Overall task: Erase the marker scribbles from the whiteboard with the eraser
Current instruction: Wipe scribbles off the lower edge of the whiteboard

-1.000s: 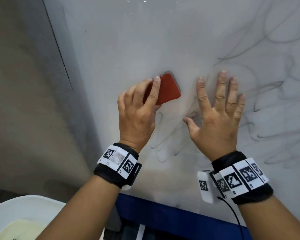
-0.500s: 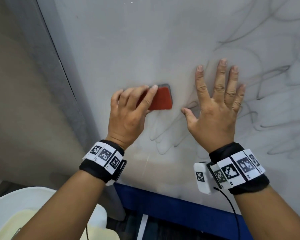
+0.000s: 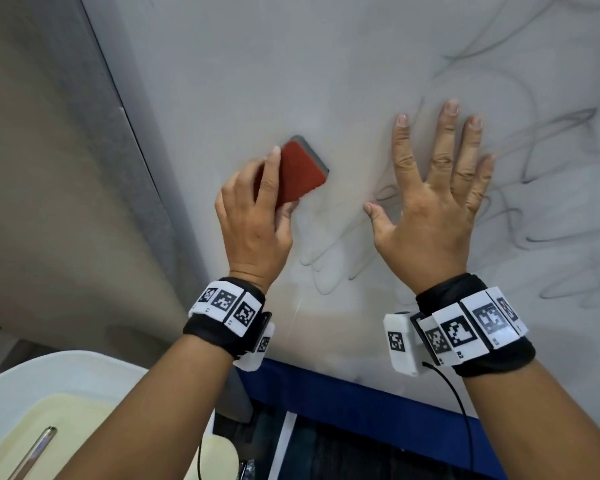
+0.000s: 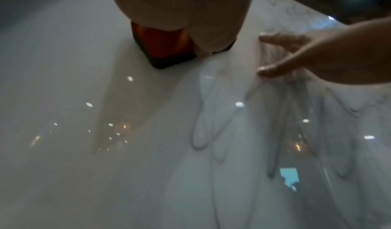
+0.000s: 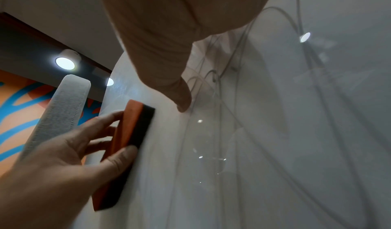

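Observation:
My left hand grips a red eraser with a dark felt side and holds it against the whiteboard. The eraser shows edge-on in the right wrist view, felt on the board, with the left fingers curled round it. Further right, my right hand lies flat on the board with its fingers spread. Dark marker scribbles run under and to the right of that hand; fainter loops lie below the eraser. Around the eraser the board looks smudged pale.
The whiteboard's grey frame runs diagonally at the left, with a beige wall beyond it. A blue ledge sits under the board's lower edge. A white tray is at the bottom left.
My left hand has swept the eraser left and down and then back up along the board, tilting it. The right hand has stayed flat on the board.

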A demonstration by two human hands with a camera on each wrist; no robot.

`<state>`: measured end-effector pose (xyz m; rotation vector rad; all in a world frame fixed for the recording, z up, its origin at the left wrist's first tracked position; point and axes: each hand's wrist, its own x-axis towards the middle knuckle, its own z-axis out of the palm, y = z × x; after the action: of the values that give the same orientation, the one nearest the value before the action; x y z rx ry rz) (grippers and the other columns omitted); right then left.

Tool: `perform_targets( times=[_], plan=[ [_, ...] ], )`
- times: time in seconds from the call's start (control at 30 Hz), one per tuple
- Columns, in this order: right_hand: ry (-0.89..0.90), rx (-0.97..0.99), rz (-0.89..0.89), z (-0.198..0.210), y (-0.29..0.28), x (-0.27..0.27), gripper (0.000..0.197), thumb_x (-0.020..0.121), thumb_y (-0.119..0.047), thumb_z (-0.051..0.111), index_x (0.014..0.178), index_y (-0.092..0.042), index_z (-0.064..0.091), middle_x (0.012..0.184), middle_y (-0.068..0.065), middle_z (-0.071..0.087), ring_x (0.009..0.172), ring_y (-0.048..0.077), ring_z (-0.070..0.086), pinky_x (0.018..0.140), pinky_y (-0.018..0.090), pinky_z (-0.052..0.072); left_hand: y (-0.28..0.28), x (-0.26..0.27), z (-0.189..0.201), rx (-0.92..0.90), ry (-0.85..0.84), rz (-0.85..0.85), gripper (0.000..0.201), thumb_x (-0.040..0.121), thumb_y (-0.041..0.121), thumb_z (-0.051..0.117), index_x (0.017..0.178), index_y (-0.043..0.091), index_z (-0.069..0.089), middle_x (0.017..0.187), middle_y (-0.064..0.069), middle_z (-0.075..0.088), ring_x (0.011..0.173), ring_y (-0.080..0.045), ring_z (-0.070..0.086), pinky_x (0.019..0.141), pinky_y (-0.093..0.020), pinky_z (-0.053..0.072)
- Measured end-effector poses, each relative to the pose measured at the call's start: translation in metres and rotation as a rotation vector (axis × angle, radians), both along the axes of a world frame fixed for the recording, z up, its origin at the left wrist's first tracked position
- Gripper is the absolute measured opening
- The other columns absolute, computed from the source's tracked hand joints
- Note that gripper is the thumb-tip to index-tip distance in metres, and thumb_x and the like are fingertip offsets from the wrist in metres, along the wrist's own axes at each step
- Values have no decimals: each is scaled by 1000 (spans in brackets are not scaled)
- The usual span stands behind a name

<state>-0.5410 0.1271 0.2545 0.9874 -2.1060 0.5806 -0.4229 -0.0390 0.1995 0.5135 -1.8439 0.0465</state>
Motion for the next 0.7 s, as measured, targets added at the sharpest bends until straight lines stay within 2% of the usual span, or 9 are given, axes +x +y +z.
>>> perform_targets(
  times=[0.1,0.17,0.33,0.37,0.47,0.53,0.63,0.7],
  plan=[
    [-6,-7,15,0,0,1,102,81,-38,75,159,-30,10,166,15,3,151,39,0,120,58,-1,12,-4,-22,-126,-141,-29,65,89,19,68,147,19,39,134,-3,42,113,-28,45,97,-48,38],
    [-6,-7,26,-1,1,1,102,80,-37,76,159,-30,11,166,15,3,152,39,0,120,58,0,7,-2,-24,-207,-210,-35,63,90,21,68,146,21,40,133,-1,43,112,-26,45,96,-46,38],
    [-19,33,30,-6,8,0,105,78,-32,78,159,-32,11,166,14,2,152,37,-2,121,55,0,10,-4,-1,31,-1,14,69,85,18,68,147,18,39,133,-4,45,112,-29,46,94,-49,41],
    [-22,38,30,-7,9,0,105,78,-32,78,159,-32,11,166,14,1,152,36,-2,121,54,0,15,-7,-2,11,-9,4,68,86,18,68,147,17,39,133,-5,45,112,-29,46,94,-49,41],
    [-18,42,37,-10,11,0,105,78,-31,78,159,-32,11,166,13,0,152,35,-3,121,53,-1,24,-13,-14,-204,-155,-28,60,92,20,65,147,18,41,132,-3,43,113,-27,45,95,-47,39],
    [-18,52,39,-11,13,-1,104,78,-28,78,159,-32,12,166,12,0,152,34,-4,121,54,0,20,-13,-11,-251,-176,-13,58,93,20,65,146,19,42,132,-2,43,113,-26,45,96,-46,38],
    [-23,74,43,-14,19,-2,106,75,-25,79,159,-31,14,166,11,0,153,33,-3,121,55,2,19,-15,9,-18,2,31,69,84,17,68,148,15,42,134,-6,47,112,-28,44,94,-48,41],
    [-25,83,30,-17,22,-1,107,74,-26,80,159,-31,14,166,11,0,153,32,-3,121,55,2,22,-17,12,17,48,30,70,83,15,69,148,13,42,134,-10,50,112,-28,44,94,-48,41]
  ],
)
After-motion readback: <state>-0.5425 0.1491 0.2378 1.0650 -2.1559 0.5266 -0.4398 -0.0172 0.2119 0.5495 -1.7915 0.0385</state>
